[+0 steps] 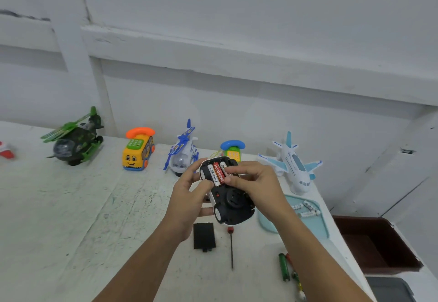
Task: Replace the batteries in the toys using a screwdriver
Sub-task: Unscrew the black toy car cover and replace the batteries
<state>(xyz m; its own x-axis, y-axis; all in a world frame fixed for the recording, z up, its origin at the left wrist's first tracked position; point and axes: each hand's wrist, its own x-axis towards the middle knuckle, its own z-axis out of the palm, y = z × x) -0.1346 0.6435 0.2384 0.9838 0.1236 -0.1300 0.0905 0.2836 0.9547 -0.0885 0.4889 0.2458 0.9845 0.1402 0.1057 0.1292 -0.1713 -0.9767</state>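
Observation:
I hold a toy car [231, 203] upside down above the table, its black underside up and its battery bay open. Three batteries [216, 174] lie side by side in the bay, two white and one red. My left hand [189, 197] grips the car's left side with the thumb by the batteries. My right hand [254, 183] holds the car's right side, its fingertips pressing on the rightmost battery. The black battery cover [204, 236] lies on the table below the car. A screwdriver [231, 247] with a red handle lies beside the cover.
A green battery [283, 267] and other used ones lie at the front right. A light blue tray [315, 224] holds white batteries [305, 208]. Along the wall stand a green helicopter [75, 144], yellow phone bus [138, 150], blue helicopter [182, 152], small phone toy [233, 151] and airplane [292, 163]. A brown bin [379, 244] sits right.

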